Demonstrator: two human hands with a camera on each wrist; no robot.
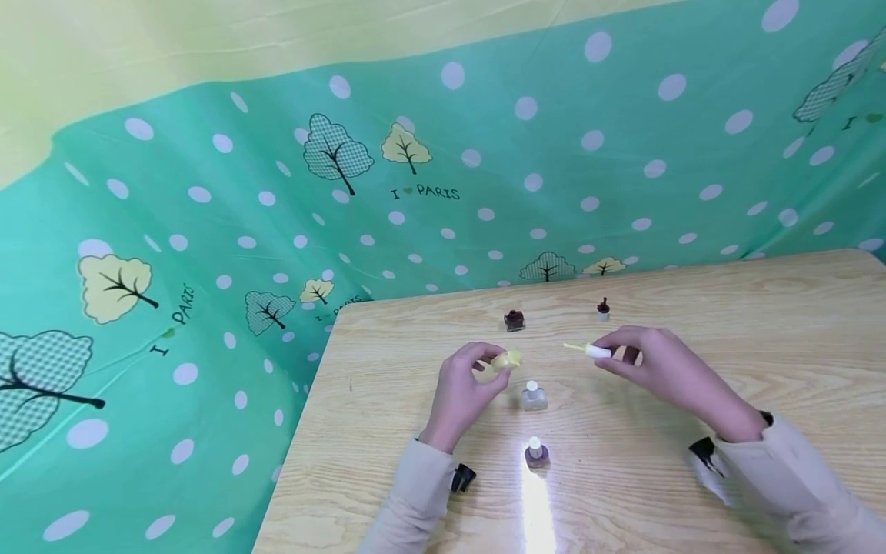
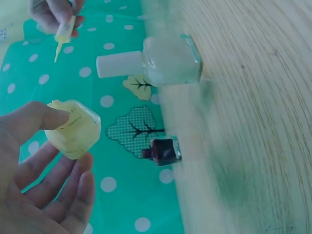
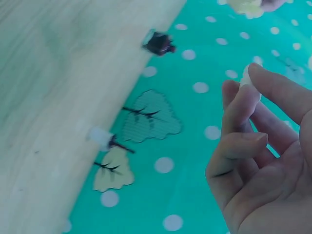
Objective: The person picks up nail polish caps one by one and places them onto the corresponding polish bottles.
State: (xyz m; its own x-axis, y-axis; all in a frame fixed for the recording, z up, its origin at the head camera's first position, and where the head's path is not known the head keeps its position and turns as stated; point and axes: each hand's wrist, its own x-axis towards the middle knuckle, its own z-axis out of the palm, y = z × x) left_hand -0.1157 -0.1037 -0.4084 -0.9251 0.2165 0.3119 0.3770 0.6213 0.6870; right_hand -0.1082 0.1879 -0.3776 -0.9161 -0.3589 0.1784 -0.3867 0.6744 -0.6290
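My left hand (image 1: pixel 465 388) grips a small bottle of pale yellow nail polish (image 2: pixel 75 131), tilted, with its neck toward the right hand. Between thumb and fingers, my right hand (image 1: pixel 647 362) pinches the white cap (image 1: pixel 598 352) of a nail polish brush, its yellow-coated bristle end pointing left toward the bottle. A gap separates brush and bottle in the head view. Below and between the hands stands a capped bottle of clear or whitish nail polish (image 1: pixel 534 398). The right wrist view shows the curled fingers (image 3: pixel 239 151) with only a bit of the cap visible.
An uncapped dark red polish bottle (image 1: pixel 514 321) stands at the back of the wooden table (image 1: pixel 388 369). To its right, a white cap with a dark brush (image 1: pixel 603 309) stands brush up. Nearer me is a capped purple polish bottle (image 1: pixel 536 454). A green dotted cloth (image 1: pixel 484 192) hangs behind.
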